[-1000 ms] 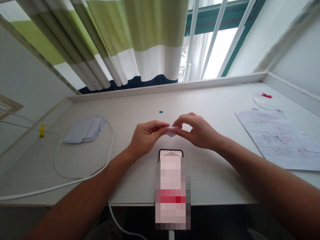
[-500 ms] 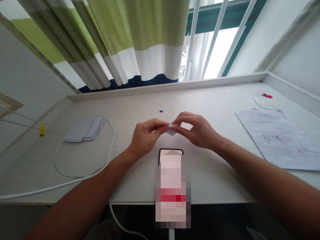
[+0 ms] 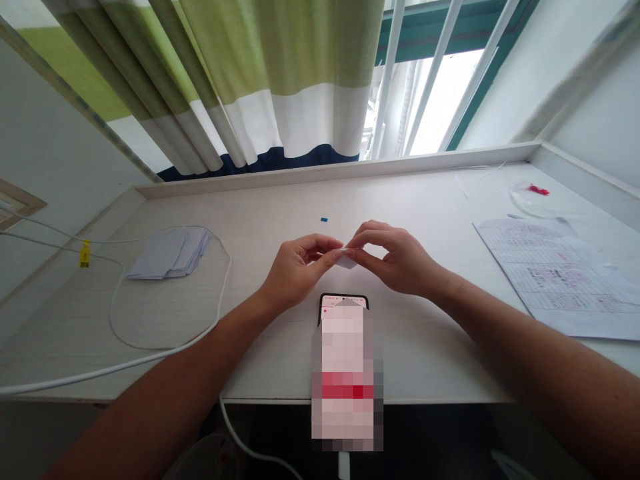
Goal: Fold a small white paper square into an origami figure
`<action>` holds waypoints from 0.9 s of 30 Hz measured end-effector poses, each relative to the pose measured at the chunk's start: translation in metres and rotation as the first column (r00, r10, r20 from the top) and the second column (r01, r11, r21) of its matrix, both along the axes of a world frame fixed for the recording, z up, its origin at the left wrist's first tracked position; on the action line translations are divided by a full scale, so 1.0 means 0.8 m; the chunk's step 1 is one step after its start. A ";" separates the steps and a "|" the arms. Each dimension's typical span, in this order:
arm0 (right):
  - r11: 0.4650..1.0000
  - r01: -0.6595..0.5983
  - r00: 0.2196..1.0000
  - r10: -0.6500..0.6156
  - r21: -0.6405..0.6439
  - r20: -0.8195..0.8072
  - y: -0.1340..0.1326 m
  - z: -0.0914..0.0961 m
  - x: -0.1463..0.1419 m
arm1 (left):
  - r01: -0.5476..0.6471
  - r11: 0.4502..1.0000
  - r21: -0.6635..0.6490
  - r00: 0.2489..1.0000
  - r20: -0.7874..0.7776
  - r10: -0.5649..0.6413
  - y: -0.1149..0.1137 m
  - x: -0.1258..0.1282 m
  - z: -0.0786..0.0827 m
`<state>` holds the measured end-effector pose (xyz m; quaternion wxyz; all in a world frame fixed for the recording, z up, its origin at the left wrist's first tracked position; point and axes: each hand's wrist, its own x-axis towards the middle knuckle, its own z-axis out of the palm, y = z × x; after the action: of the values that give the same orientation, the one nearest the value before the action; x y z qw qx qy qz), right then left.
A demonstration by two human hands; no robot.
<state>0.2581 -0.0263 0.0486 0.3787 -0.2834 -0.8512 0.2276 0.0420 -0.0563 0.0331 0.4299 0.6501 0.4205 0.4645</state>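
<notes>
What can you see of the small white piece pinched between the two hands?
The small folded white paper piece looks like thin paper, mostly hidden by fingertips. The left hand and right hand pinch it from either side, thumbs and forefingers meeting over its upper edge, with a lower corner showing beneath. It seems held just above the white desk, beyond the phone; contact with the desk cannot be told. Its fold lines are too small to make out.

Your two hands, left hand [image 3: 295,270] and right hand [image 3: 397,260], share one small folded white paper [image 3: 346,259]. On the desk [image 3: 430,347]: one phone [image 3: 344,303], one white cable [image 3: 165,350], one printed sheet [image 3: 555,273], one small blue piece [image 3: 324,219], and one stack of white slips [image 3: 167,255], perhaps several.
</notes>
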 end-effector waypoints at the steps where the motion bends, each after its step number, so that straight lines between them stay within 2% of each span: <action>1: 1.000 -0.009 1.000 0.009 0.011 0.011 0.001 0.000 0.000 | 0.011 1.000 -0.008 1.000 -0.012 -0.011 0.000 0.000 0.001; 6: 1.000 -0.013 1.000 0.012 0.029 0.023 0.000 0.000 0.000 | 0.013 0.998 0.069 0.995 -0.095 -0.007 -0.002 -0.002 0.009; 12: 0.999 -0.008 0.997 0.005 -0.044 -0.072 -0.004 0.000 -0.006 | -0.034 0.990 0.137 0.991 -0.127 0.051 -0.005 0.003 0.013; 22: 0.982 -0.013 0.989 -0.015 -0.189 -0.146 -0.002 -0.003 -0.005 | -0.015 0.994 0.105 0.996 -0.085 0.024 -0.005 0.003 0.011; 27: 0.969 0.000 0.988 -0.039 -0.247 -0.152 -0.001 -0.004 -0.004 | -0.012 1.000 0.004 0.999 -0.036 0.013 -0.006 0.001 0.013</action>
<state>0.2553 -0.0268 0.0453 0.4082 -0.3178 -0.7813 0.3492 0.0424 -0.0612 0.0433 0.4182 0.6564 0.4312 0.4564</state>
